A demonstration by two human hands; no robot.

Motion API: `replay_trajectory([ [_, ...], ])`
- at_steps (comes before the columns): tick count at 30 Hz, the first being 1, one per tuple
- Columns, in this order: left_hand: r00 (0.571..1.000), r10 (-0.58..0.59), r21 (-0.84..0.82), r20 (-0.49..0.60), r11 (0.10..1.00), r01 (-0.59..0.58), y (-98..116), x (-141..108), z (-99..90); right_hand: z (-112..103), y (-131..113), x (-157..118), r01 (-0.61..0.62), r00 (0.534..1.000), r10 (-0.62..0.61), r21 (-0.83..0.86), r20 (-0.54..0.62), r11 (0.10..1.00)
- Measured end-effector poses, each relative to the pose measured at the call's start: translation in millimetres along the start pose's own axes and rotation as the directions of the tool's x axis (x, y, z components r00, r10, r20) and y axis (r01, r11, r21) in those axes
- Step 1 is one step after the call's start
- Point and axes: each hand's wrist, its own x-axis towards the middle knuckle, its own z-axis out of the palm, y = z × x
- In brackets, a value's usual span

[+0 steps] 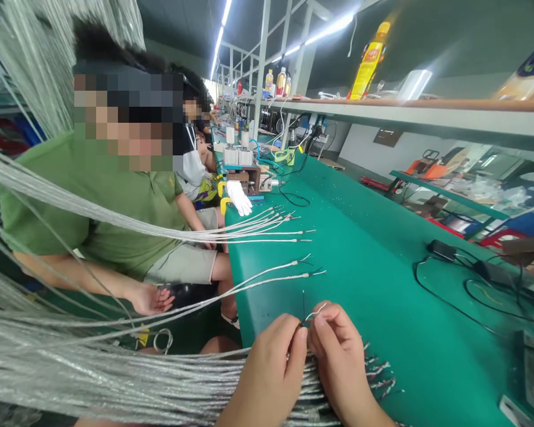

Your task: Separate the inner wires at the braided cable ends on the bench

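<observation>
My left hand and my right hand meet at the near edge of the green bench. Both pinch the stripped end of one silver cable, whose thin black and white cores stick up between the fingertips. Under my hands lies a thick bundle of silver cables that runs in from the left. Its stripped ends fan out just right of my right wrist.
More silver cables lie across the bench further back, tips pointing right. A person in a green shirt sits close at left, with other workers behind. A white glove, small machines, black leads and a shelf with bottles are also in view.
</observation>
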Motion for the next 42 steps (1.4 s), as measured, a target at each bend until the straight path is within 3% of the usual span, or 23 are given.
replay_trajectory([
  [6, 1.0, 0.003, -0.003, 0.009, 1.0, -0.003, -1.6, 0.5, 1.4, -0.9, 1.0, 2.0, -0.078, 0.997, 0.076, 0.066, 0.026, 0.995],
  [13, 0.999, 0.039, 0.019, 0.034, 0.999, -0.04, -5.6, -1.2, 3.0, 3.0, -4.6, 1.7, 0.017, 0.998, -0.007, -0.161, 0.062, 0.987],
  [16, 0.998, 0.054, 0.019, 0.031, 0.998, -0.055, -6.0, -1.5, 3.0, 4.7, -5.7, 4.0, 0.043, 0.996, -0.032, -0.136, 0.084, 0.99],
  [25, 0.999, 0.033, 0.073, -0.013, 0.997, -0.032, -2.9, -1.3, 3.3, 1.1, -2.9, 3.2, -0.033, 0.998, 0.033, 0.0, 0.06, 0.999],
  [33, 0.995, -0.053, 0.048, -0.09, 0.997, 0.057, -4.9, 2.0, 4.9, -2.1, 2.1, 5.9, -0.045, 0.999, 0.045, 0.046, 0.002, 0.998],
  [42, 1.0, 0.01, 0.078, 0.007, 0.997, -0.01, -2.9, -1.7, 5.6, -0.9, -1.4, 6.9, -0.066, 0.995, 0.068, -0.035, 0.071, 0.997],
])
